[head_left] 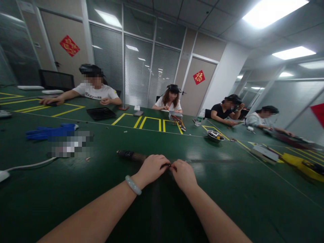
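Observation:
My left hand (153, 167) and my right hand (182, 172) meet at the middle of the green table (227, 189), fingers curled and fingertips pinched together on something small I cannot make out. A pale bracelet (133, 185) circles my left wrist. A dark, long cylindrical tool (131, 155) lies on the table just beyond my left hand, and a thin dark line runs on to the right from the hands.
Blue gloves (50, 132) lie at the left, a white cable (25, 166) near the left edge. A dark tray (100, 113), a metal bowl (214, 135), a water bottle (200, 117) and yellow items (301, 163) sit farther off. Several people work along the far side.

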Demonstrator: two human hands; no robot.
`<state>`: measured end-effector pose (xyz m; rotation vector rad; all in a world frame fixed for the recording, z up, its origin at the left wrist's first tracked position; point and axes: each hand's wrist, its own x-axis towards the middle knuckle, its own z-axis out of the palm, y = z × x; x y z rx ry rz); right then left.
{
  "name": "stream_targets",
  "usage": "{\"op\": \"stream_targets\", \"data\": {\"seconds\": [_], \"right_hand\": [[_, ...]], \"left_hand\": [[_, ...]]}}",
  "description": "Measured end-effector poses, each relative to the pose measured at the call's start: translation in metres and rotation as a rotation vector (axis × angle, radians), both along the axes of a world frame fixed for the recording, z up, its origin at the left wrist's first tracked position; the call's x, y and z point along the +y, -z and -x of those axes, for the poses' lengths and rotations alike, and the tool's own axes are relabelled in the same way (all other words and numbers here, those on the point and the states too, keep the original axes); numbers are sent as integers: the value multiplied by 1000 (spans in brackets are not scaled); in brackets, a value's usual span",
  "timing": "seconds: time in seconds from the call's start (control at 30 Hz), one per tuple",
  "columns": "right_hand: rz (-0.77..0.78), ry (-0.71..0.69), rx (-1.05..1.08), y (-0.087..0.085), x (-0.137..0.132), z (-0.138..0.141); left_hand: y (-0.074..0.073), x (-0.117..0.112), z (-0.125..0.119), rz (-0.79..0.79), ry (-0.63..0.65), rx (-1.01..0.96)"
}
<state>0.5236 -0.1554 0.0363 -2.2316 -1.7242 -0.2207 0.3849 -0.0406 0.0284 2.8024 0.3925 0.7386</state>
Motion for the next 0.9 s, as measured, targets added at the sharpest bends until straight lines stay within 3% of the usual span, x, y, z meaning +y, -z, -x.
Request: {"op": "stream_targets", "data": {"seconds": [0.47,0.6,0.73,0.9], "right_hand": [[31,-121,-223,0,5,-8],[25,-158,-213,8,6,-15],[52,-140,-220,17,8,-21],[60,-114,-267,17,9,-18]], "left_hand": [[-2,-3,-1,3,-57,-5],[0,-3,-2,-15,-59,-2],[1,-2,-3,-17,-34,-4],[-2,-4,4,-7,0,-46]]}}
